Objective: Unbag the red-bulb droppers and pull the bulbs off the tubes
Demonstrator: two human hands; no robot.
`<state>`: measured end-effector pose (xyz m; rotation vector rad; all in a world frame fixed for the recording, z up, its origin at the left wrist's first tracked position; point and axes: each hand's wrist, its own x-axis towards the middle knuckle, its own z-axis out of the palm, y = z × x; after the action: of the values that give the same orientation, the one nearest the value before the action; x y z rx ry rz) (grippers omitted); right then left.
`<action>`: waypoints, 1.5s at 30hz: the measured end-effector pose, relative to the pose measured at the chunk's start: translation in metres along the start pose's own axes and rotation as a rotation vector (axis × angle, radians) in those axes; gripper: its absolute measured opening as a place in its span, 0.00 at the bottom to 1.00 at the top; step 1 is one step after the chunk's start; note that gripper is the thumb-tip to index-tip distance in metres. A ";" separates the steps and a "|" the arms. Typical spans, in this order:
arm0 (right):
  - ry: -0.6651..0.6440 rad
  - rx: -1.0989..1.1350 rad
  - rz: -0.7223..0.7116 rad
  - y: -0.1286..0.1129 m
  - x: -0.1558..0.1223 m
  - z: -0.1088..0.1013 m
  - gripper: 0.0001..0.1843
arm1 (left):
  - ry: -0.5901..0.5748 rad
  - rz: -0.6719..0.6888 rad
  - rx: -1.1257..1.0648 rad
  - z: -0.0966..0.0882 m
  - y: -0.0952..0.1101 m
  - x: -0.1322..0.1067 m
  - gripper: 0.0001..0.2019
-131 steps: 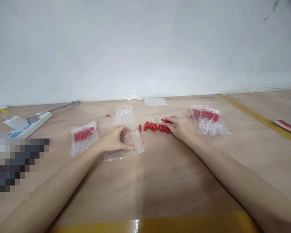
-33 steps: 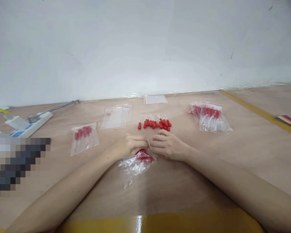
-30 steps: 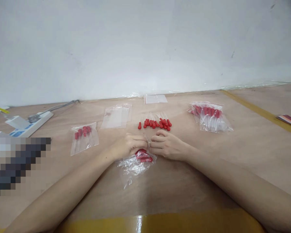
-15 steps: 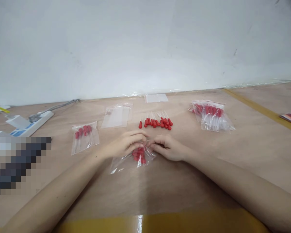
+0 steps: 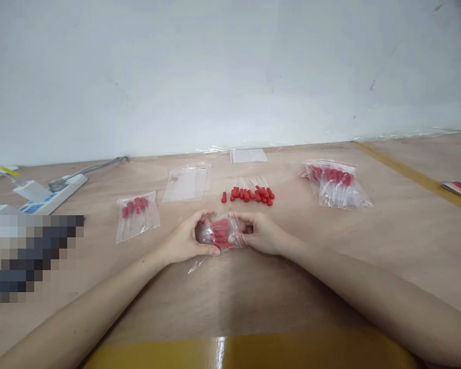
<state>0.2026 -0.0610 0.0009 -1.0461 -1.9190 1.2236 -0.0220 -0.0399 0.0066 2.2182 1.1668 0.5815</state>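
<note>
A small clear zip bag [image 5: 221, 234] with several red-bulbed droppers inside sits between both hands at the table's middle. My left hand [image 5: 184, 241] curls round its left end, thumb under and fingers over. My right hand [image 5: 262, 234] pinches its right edge, where the red zip strip runs. Just beyond the hands lies a loose row of red-bulbed droppers [image 5: 249, 193] on the wooden table [image 5: 292, 287].
A filled bag of droppers [image 5: 137, 219] lies at the left, a fuller pile of bags [image 5: 336, 183] at the right. Empty clear bags [image 5: 186, 183] and a flat packet [image 5: 248, 155] lie near the wall. A power strip [image 5: 51, 192] sits far left.
Since the earliest frame droppers have gone from the loose row into the bag. In the last second the bag has been turned sideways and raised a little, zip edge now toward my right hand.
</note>
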 end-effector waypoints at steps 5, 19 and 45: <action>0.017 -0.028 -0.047 -0.001 -0.002 -0.001 0.23 | -0.016 -0.007 0.028 0.001 0.003 0.005 0.24; 0.187 -0.351 -0.357 0.003 0.010 0.010 0.14 | -0.079 0.098 -0.108 0.006 0.012 0.004 0.31; 0.201 0.499 0.259 -0.013 0.005 -0.059 0.11 | -0.117 0.009 -0.040 -0.005 0.000 0.002 0.32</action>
<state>0.2446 -0.0351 0.0356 -1.1110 -1.2586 1.5688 -0.0239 -0.0366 0.0109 2.1938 1.0770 0.4678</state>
